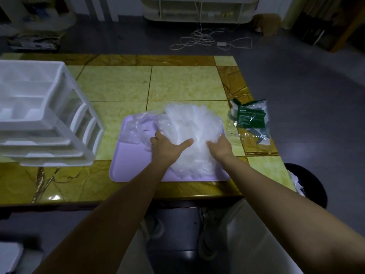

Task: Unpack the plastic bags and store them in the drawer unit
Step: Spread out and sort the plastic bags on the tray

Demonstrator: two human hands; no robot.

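Plastic bags [194, 123]: left hand [167, 146] curls its grip round them, thumb splayed; right hand [219, 148], grip buried, cannot tell.

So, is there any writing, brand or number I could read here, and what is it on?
Nothing can be quoted; no text reads legibly.
On the green label inside the clear wrapper: pale print, too blurred to read.
On the boxes at top left: print too blurred to read.
On the plastic bags, tray and drawer unit: no writing visible.
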